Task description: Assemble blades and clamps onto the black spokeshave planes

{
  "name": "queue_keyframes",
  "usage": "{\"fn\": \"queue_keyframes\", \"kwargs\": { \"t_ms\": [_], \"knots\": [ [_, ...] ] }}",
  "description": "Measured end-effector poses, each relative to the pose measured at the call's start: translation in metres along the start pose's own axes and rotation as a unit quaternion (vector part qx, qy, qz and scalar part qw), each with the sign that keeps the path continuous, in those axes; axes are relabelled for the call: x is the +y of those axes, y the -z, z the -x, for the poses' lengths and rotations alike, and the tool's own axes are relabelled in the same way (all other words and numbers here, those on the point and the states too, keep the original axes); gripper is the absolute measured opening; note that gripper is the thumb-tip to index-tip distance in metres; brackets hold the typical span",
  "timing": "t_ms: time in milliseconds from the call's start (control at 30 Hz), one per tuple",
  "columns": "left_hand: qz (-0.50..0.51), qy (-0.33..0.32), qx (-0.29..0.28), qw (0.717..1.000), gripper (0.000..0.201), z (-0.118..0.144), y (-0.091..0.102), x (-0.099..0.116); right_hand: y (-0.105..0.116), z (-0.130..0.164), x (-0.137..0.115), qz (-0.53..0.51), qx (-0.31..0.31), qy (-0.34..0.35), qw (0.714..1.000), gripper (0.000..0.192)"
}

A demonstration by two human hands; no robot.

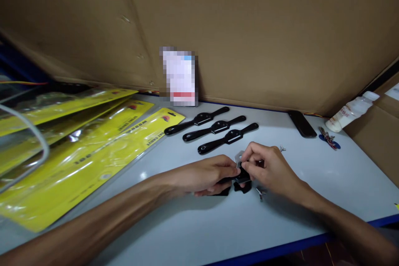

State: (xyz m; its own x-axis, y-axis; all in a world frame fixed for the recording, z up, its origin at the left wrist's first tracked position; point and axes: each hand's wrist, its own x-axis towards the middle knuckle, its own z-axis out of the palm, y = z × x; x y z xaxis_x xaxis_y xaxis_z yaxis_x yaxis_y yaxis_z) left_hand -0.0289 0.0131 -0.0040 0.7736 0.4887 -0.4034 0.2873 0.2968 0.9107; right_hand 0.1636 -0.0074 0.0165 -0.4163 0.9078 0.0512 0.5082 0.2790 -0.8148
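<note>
My left hand point(215, 172) is closed around a black spokeshave point(245, 173), whose handle is mostly hidden by my fingers. A silver blade point(239, 156) with a hole sticks up from its middle. Above that middle, my right hand point(264, 166) is closed in a pinch; what its fingertips grip is hidden. Beneath my hands lie small flat black pieces point(242, 187). Thumbscrews point(261, 193) rest beside my right hand, and another small screw point(282, 148) lies behind it. Farther back, three black spokeshaves point(220, 126) lie side by side on the grey table point(174, 224).
Yellow blister packs point(102, 162) overlap on the left, under a pale curved cable or wire point(40, 137). A blurred-out card point(181, 77) leans against the cardboard wall point(249, 37). A black phone point(301, 124), keys point(328, 138) and a plastic bottle point(352, 111) are at the back right.
</note>
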Motion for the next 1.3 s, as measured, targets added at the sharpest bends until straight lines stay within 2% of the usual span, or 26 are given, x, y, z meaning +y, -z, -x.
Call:
{"fn": "queue_keyframes", "kwargs": {
  "t_ms": [133,233,333,400,500,700,767,833,967,1133,1233,1300],
  "knots": [
    [0.018,0.000,-0.007,1.000,0.032,0.001,0.002,0.001,0.014,0.000,-0.001,0.025,-0.008,0.038,0.999,0.011],
    [0.030,0.001,-0.003,1.000,0.034,0.001,0.003,0.001,0.028,0.002,-0.003,0.088,-0.012,0.113,0.990,0.009],
    [0.030,-0.011,-0.020,0.999,0.033,0.001,0.004,0.000,0.036,0.003,-0.002,0.157,-0.050,0.166,0.972,0.021],
    [0.025,-0.011,-0.028,0.999,0.032,0.001,0.004,0.000,0.035,0.003,0.001,0.194,-0.057,0.190,0.961,0.020],
    [0.017,-0.005,-0.030,0.999,0.031,0.001,0.005,0.000,0.028,0.002,0.007,0.242,-0.034,0.228,0.942,0.013],
    [0.015,-0.010,-0.015,1.000,0.029,0.002,0.001,0.002,0.010,0.002,0.012,0.337,0.032,0.272,0.901,0.031],
    [0.017,-0.011,-0.016,1.000,0.029,0.002,0.001,0.003,0.007,0.003,0.011,0.328,0.046,0.264,0.906,0.034],
    [0.016,-0.009,-0.021,1.000,0.031,0.003,0.001,0.003,0.006,0.003,0.010,0.283,0.041,0.242,0.927,0.038],
    [0.013,-0.004,-0.026,1.000,0.033,0.003,0.003,0.003,0.013,0.001,0.004,0.154,-0.004,0.218,0.964,0.049],
    [0.034,-0.009,-0.012,0.999,0.029,0.002,0.003,0.001,0.016,0.001,0.000,0.144,-0.010,0.256,0.956,0.045],
    [0.031,-0.007,-0.014,0.999,0.029,0.002,0.003,0.002,0.018,0.003,0.002,0.151,-0.006,0.253,0.956,0.027],
    [0.018,-0.006,-0.025,1.000,0.032,0.003,0.003,0.002,0.022,0.003,0.004,0.171,-0.022,0.227,0.958,0.019]
  ]
}}
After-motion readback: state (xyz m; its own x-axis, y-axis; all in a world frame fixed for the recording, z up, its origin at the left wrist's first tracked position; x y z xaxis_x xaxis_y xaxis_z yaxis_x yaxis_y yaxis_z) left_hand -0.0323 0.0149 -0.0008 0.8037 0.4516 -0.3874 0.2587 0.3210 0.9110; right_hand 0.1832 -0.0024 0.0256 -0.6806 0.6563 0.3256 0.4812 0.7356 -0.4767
